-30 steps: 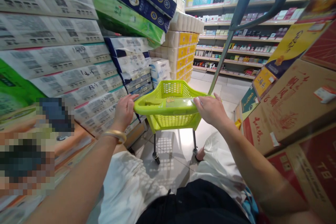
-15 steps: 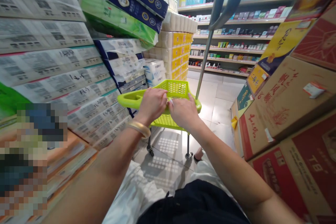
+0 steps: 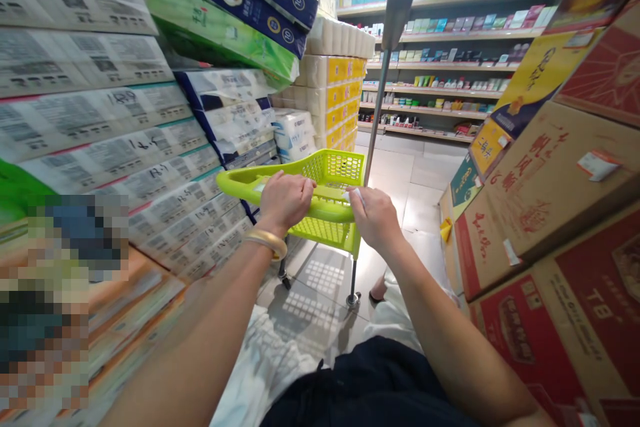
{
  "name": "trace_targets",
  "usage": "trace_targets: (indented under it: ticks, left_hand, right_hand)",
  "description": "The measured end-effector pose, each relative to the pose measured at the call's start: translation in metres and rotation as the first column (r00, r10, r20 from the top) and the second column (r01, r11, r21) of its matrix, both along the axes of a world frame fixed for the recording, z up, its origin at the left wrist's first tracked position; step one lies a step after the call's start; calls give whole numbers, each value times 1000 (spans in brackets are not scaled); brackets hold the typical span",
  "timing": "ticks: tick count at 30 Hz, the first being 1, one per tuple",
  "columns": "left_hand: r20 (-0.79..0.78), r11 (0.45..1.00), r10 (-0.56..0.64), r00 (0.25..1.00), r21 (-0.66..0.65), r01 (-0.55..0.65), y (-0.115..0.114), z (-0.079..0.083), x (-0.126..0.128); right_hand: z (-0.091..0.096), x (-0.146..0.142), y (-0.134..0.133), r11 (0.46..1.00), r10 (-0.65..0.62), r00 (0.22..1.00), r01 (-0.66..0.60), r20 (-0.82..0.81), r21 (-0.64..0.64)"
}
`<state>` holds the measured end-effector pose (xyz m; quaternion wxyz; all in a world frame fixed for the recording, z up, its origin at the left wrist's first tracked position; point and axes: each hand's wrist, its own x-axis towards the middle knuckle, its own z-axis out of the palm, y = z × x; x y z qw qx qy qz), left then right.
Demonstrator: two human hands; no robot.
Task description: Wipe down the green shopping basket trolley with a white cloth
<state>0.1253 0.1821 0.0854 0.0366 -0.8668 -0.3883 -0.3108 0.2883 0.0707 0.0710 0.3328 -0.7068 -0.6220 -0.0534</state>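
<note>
A lime-green plastic mesh shopping basket (image 3: 333,170) rides on a wheeled stand with a thin metal pole (image 3: 379,103) rising at its far right corner. My left hand (image 3: 286,201) is wrapped over the basket's near rim, and a gold bangle (image 3: 266,244) circles that wrist. My right hand (image 3: 375,217) grips the same rim further right. A small white item (image 3: 354,195) shows at its fingers, too small to identify. The basket's inside is mostly hidden by the rim and my hands.
Stacked packs of toilet paper (image 3: 95,107) form a tall wall on the left, and printed cardboard cartons (image 3: 545,207) stand on the right. The tiled floor (image 3: 395,193) runs ahead between them to store shelves (image 3: 440,73) of small goods.
My hands, close together on the rim half a second ago, are apart again. The basket has swung a little, with its left end pointing further left, and the view has shifted.
</note>
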Motion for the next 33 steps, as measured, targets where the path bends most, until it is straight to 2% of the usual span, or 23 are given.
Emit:
trace_targets:
  ticks: [5,10,12,17,20,25,29,33]
  left_hand:
    - [-76,998,66,995,-5,-67,-12,4,3]
    - [-112,997,64,992,-24,-67,-16,7,-2]
    - [-108,997,64,992,-32,-67,-16,8,-4]
    - [-116,995,83,990,-41,-89,-19,12,-5]
    - [-123,994,93,988,-38,-98,-21,13,-4]
    - [-99,995,92,991,-35,-95,-21,12,-3]
    - [-95,996,80,992,-34,-83,-19,10,-5]
    - [-71,996,81,994,-42,-84,-19,10,-6]
  right_hand:
    - [1,-27,-3,997,-39,999,38,22,62]
    - [10,-53,-3,997,58,994,-62,97,35]
    - [10,-50,-3,997,70,994,-73,84,31]
    - [0,-20,-4,1000,-2,999,2,-40,8]
    - [-3,-14,-5,1000,-9,997,10,-75,12]
    - [6,-36,-5,998,-55,996,56,65,-6]
    - [14,-55,-2,1000,16,989,-13,147,-24]
    - [14,-56,-1,998,60,986,-56,153,-27]
